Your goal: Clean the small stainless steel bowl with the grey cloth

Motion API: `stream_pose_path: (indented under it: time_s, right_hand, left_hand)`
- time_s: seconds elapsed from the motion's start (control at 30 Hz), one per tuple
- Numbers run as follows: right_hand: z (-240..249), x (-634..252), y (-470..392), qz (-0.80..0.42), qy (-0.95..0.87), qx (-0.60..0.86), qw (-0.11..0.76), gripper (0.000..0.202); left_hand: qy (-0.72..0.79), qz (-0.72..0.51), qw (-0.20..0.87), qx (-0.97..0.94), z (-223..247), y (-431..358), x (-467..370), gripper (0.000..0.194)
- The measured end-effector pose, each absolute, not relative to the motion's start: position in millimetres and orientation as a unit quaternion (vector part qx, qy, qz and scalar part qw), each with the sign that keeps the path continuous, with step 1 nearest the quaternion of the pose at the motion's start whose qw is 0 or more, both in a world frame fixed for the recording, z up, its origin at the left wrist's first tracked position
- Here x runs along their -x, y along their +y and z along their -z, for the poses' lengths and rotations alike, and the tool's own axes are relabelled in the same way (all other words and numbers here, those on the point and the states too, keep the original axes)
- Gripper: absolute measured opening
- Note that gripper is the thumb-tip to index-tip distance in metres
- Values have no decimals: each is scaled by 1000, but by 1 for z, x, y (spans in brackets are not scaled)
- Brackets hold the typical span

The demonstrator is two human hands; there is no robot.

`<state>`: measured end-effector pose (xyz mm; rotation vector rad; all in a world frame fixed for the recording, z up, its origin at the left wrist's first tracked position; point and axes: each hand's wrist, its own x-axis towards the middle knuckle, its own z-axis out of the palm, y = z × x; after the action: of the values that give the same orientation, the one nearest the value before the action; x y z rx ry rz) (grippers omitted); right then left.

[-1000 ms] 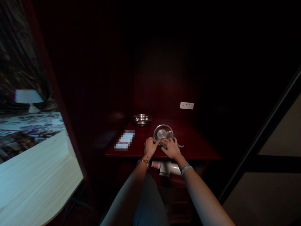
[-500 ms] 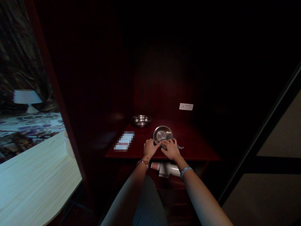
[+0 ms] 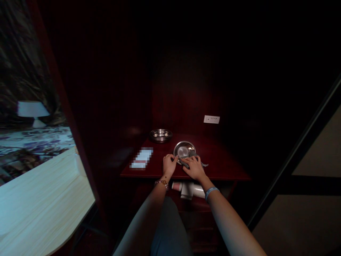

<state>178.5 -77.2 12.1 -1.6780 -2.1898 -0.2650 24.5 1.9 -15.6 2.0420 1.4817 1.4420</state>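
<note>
A shiny metal bowl (image 3: 182, 150) rests on the dark red shelf (image 3: 223, 167), its open side toward me. At its near left rim, my left hand (image 3: 169, 164) grips the edge with thumb and fingers. My right hand (image 3: 193, 167) presses a grey cloth (image 3: 191, 154) against the bowl's near right side. One end of the cloth trails onto the shelf to the right. Behind and to the left stands a stack of similar metal bowls (image 3: 161, 135).
A blurred-out flat pale item (image 3: 141, 158) lies on the shelf's left. White paper cups (image 3: 199, 191) lie on the level below. A socket plate (image 3: 211, 119) is on the back wall. Beyond the left panel are a light wooden table (image 3: 39, 206) and a lamp (image 3: 33, 109).
My left thumb has drawn away from my right fingers, opening a small gap between the hands. My right hand and the cloth have shifted slightly on the bowl. The camera has tilted a little.
</note>
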Motion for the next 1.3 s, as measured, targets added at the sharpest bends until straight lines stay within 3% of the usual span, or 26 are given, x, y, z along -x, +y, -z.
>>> stream_pose_path:
  time_s: [0.13,0.37,0.6,1.1,1.3]
  right_hand:
    - [-13,-178,-77,94,-775,600,172,45]
    - [-13,-178,-77,96,-774,600,178,41]
    - [-12,-179,-77,100,-773,602,173,38]
    - [-13,-178,-78,93,-776,596,187,44]
    - [-13,-179,-77,90,-773,598,189,41]
  left_hand:
    - [502,-499,106,-699,16,0,-23,29]
    - [526,-383,82,-755,11,-10,-26,25]
    - [531,-363,68,-763,9,-13,-27,35]
    - [492,-475,106,-722,17,0,-25,34]
    - [512,-422,104,-741,12,-7,-26,32]
